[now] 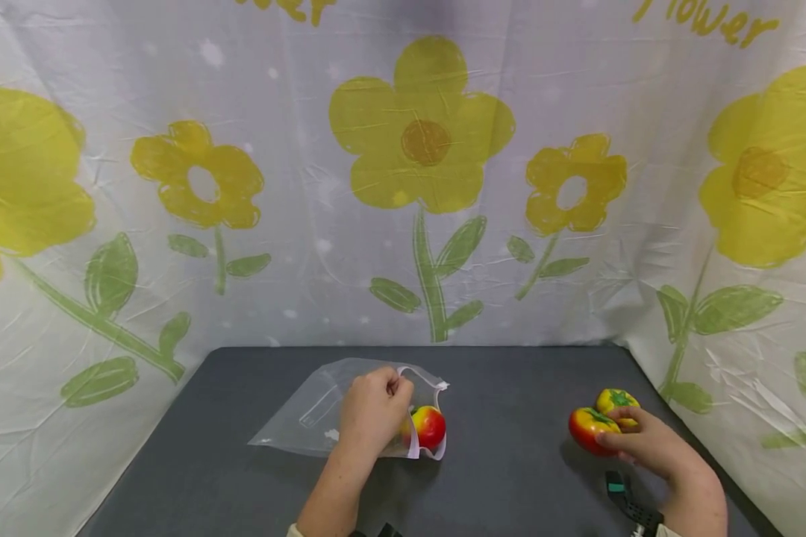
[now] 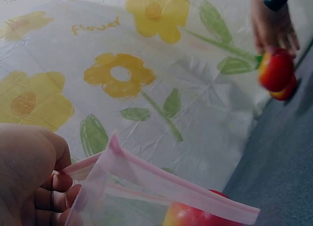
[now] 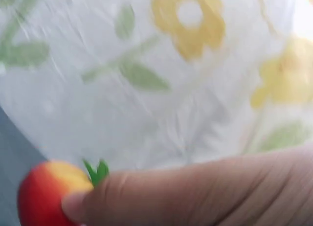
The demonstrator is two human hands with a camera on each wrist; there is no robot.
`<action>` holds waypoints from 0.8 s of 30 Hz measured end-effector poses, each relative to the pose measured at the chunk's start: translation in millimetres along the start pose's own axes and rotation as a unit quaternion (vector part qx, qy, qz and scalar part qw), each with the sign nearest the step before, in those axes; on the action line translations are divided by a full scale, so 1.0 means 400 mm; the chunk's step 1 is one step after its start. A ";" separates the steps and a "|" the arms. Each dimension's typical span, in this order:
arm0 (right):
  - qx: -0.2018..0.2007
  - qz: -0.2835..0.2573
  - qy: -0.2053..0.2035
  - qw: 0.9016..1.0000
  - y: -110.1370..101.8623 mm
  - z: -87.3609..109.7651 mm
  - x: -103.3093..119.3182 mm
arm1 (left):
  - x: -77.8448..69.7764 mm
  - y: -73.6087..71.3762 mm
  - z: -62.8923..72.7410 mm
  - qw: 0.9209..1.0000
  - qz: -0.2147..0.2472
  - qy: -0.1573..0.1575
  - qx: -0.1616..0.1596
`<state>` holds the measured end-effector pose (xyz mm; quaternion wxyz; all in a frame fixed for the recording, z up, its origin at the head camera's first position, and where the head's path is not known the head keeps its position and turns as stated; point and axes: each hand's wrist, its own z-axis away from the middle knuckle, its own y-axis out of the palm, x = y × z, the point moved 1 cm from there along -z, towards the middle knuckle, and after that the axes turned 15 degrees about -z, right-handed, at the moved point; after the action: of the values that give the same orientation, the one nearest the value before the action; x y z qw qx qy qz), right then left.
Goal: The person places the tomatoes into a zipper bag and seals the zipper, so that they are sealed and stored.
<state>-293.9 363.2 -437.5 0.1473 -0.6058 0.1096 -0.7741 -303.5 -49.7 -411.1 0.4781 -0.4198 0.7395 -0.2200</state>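
My left hand (image 1: 374,406) pinches the rim of a clear plastic zip bag (image 1: 309,406) with a pale pink edge. The mouth of the bag faces right. Inside it, near the mouth, lies a round red-and-yellow fruit (image 1: 430,427), seen partly through the plastic in the left wrist view. On the right, my right hand (image 1: 651,441) grips another red-and-yellow fruit with a green leafy top (image 1: 586,431), its thumb (image 3: 146,199) pressed against the side. Just behind the held fruit sits a similar fruit (image 1: 614,399), partly covered by the fingers.
The dark grey table (image 1: 510,403) stretches between the bag and the fruits on the right. Behind and beside it hangs a white cloth (image 1: 295,246) printed with yellow flowers. A black wrist strap (image 1: 634,507) circles my right wrist.
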 end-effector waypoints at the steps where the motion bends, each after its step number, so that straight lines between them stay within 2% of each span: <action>1: 0.016 -0.003 -0.017 1.000 0.014 0.001 0.018 | 0.000 0.000 -0.001 1.000 -0.001 0.000 -0.001; 7: 0.093 -0.016 -0.077 0.993 0.115 0.013 0.126 | 0.000 -0.001 -0.001 1.000 -0.001 0.004 -0.006; 12: 0.116 0.002 -0.108 0.987 0.186 0.028 0.185 | -0.001 -0.001 0.001 1.000 -0.003 -0.003 -0.004; 18: 0.140 0.019 -0.131 0.981 0.246 0.020 0.212 | -0.001 0.001 0.001 1.000 -0.005 -0.006 0.000; 24: 0.155 0.038 -0.138 0.978 0.301 0.000 0.218 | -0.002 0.001 0.000 1.000 0.003 0.002 -0.012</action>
<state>-302.0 219.4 -400.5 0.2825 -0.6718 -0.0095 -0.6847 -303.7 -48.6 -411.0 0.4725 -0.4224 0.7443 -0.2104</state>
